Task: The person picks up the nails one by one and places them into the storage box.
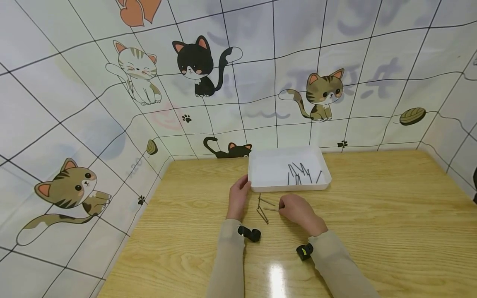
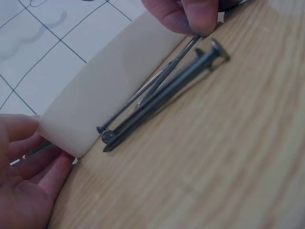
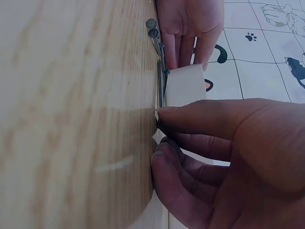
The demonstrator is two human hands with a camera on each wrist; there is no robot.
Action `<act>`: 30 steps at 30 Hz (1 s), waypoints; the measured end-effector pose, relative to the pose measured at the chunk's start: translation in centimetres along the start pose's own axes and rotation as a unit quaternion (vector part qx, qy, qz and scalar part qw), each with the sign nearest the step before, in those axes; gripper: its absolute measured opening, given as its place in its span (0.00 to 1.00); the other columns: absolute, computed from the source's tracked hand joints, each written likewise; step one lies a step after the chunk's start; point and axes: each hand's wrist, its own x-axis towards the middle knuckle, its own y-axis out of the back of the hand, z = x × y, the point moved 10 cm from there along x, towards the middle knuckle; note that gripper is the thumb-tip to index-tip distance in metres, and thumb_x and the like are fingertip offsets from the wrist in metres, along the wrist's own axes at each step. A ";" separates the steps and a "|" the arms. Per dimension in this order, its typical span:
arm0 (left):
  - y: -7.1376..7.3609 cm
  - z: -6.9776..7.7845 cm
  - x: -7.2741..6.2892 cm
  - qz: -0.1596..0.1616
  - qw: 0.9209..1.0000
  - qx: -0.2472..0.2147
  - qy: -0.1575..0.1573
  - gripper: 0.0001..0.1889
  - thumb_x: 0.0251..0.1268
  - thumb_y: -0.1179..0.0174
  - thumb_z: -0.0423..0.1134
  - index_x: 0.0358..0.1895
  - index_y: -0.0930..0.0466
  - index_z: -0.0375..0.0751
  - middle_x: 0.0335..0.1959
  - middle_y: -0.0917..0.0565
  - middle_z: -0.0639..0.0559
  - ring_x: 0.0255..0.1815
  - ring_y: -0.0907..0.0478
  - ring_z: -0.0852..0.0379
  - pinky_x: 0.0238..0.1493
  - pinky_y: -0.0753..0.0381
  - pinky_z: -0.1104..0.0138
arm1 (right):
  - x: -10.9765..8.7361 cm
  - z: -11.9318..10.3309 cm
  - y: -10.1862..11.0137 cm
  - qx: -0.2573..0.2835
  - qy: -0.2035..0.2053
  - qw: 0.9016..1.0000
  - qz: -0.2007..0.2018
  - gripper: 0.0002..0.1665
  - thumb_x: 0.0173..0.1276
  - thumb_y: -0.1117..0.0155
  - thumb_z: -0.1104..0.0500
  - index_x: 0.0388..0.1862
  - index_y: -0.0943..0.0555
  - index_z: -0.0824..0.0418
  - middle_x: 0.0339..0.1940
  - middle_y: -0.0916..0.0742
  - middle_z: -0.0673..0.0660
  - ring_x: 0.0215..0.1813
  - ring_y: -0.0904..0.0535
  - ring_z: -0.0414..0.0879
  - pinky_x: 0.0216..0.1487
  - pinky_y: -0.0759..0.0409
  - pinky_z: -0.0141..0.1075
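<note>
My left hand (image 1: 237,200) grips the near left corner of a white tray (image 1: 290,188). In the left wrist view its thumb and fingers close round the end of the tray wall (image 2: 102,90). In front of the tray my right hand (image 1: 299,211) pinches the end of a nail (image 1: 271,209) between thumb and fingertips, low over the table. Several other loose nails (image 1: 262,215) lie in a small group between the two hands, some crossing each other. Inside the tray, towards its right side, more nails (image 1: 297,179) are scattered.
The wooden table (image 1: 391,215) runs up to a wall cloth (image 1: 257,91) printed with cats and grid lines, close behind the tray. A camera band (image 1: 249,234) is on the left wrist and another (image 1: 304,251) on the right.
</note>
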 end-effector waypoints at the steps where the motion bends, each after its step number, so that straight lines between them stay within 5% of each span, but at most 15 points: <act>1: 0.0 0.0 0.0 0.000 1.000 -0.001 -0.001 0.19 0.65 0.48 0.41 0.58 0.29 0.44 0.55 0.26 0.52 0.57 0.33 0.60 0.58 0.37 0.61 | 0.0 0.0 0.0 0.001 0.001 1.000 0.000 0.05 0.55 0.43 0.66 0.26 0.20 0.58 0.26 0.20 0.48 0.24 0.30 0.41 0.26 0.31 0.35; 19: -0.2 1.0 -0.5 -0.008 1.000 -0.004 0.005 0.20 0.65 0.49 0.40 0.60 0.31 0.41 0.57 0.28 0.47 0.58 0.34 0.57 0.59 0.38 0.60 | 0.1 -0.2 0.2 -0.004 0.003 1.000 -0.002 0.02 0.56 0.38 0.61 0.26 0.21 0.58 0.25 0.21 0.48 0.25 0.29 0.41 0.27 0.29 0.37; 30: 0.0 0.1 0.0 0.001 1.000 0.001 -0.011 0.19 0.65 0.49 0.41 0.58 0.28 0.43 0.55 0.26 0.51 0.57 0.33 0.58 0.58 0.37 0.60 | 0.5 -2.5 -0.4 -0.042 0.099 0.993 0.050 0.11 0.52 0.36 0.70 0.35 0.17 0.60 0.31 0.19 0.53 0.35 0.25 0.46 0.38 0.26 0.38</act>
